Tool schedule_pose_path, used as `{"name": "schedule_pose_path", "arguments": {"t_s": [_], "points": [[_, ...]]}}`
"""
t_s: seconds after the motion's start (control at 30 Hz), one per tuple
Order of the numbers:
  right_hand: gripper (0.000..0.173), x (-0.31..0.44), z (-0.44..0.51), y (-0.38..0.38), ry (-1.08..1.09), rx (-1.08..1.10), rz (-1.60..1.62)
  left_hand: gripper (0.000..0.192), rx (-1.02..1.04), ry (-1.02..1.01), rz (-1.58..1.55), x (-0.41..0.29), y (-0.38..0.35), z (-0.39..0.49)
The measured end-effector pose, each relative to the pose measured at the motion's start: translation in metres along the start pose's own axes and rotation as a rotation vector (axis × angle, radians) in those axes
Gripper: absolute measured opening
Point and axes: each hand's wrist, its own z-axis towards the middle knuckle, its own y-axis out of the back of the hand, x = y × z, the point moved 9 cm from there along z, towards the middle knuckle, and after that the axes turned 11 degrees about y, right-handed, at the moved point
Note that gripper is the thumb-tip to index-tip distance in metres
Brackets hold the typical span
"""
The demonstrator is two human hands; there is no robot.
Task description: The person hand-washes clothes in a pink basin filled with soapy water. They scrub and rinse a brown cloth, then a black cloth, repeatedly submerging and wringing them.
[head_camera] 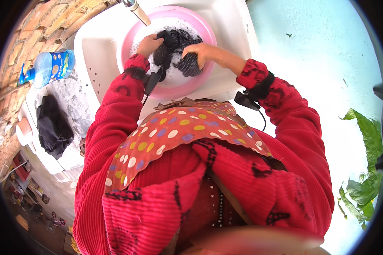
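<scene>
A pink plastic basin [210,28] of sudsy water stands inside a white sink [233,19]. A wet black cloth [169,41] lies bunched in the suds. On the basin's left side, my left hand [149,45] pinches the cloth's edge between thumb and fingers. Over the right side, my right hand [204,53] is closed around a bunched piece of dark fabric [190,65] with whitish streaks. Whether this piece belongs to the same cloth, I cannot tell. My right palm and some fingertips are hidden.
A faucet [139,14] reaches over the basin's rim. Left of the sink are a blue pump bottle [54,68] and a folded black cloth [53,127] on a white surface. A brick wall [44,25] runs along the upper left. Green leaves [367,159] are at right.
</scene>
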Motion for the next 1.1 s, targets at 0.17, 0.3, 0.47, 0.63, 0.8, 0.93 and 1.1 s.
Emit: {"name": "schedule_pose_path", "arguments": {"t_s": [0.17, 0.3, 0.47, 0.63, 0.8, 0.93, 1.1], "points": [[0.053, -0.058, 0.052, -0.006, -0.001, 0.116, -0.039, 0.018, 0.260, -0.145, -0.474, -0.036, 0.007, -0.056], [0.068, -0.043, 0.098, 0.079, 0.332, -0.276, -0.238, 0.017, 0.507, -0.209, -0.673, -0.070, -0.008, -0.101], [0.051, -0.043, 0.117, 0.034, 0.374, 0.248, -0.338, 0.020, 0.481, -0.288, -0.314, -0.097, -0.016, -0.139], [0.052, -0.066, 0.091, 0.049, 0.165, 0.212, -0.698, 0.018, 0.402, -0.301, -0.330, -0.107, 0.024, -0.164], [0.045, -0.050, 0.067, 0.105, 0.134, -0.019, -0.671, 0.011, 0.321, -0.333, -0.317, -0.107, 0.063, -0.191], [0.028, -0.002, 0.036, 0.107, 0.201, -0.104, -0.291, 0.012, 0.266, -0.295, -0.261, -0.101, 0.082, -0.211], [0.019, 0.097, -0.014, 0.093, 0.470, -0.279, -0.132, 0.023, 0.107, -0.320, 0.170, -0.110, 0.098, -0.234]]}}
